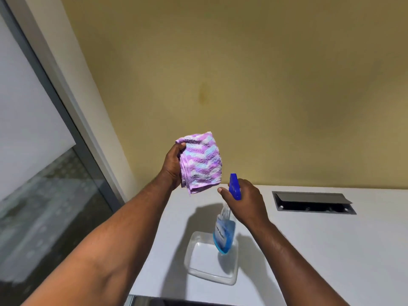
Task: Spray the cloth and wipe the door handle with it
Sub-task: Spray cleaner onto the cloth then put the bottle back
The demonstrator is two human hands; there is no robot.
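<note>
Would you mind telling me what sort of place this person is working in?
Probably an office or meeting room: a white desk with a built-in cable hatch stands against a plain yellow wall, beside a frosted glass panel.

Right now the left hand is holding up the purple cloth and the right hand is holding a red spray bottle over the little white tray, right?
Almost. The spray bottle is blue, not red: the head view shows a blue nozzle and blue liquid. The rest is right: the left hand holds up the purple cloth, and the right hand holds the bottle over the white tray.
</note>
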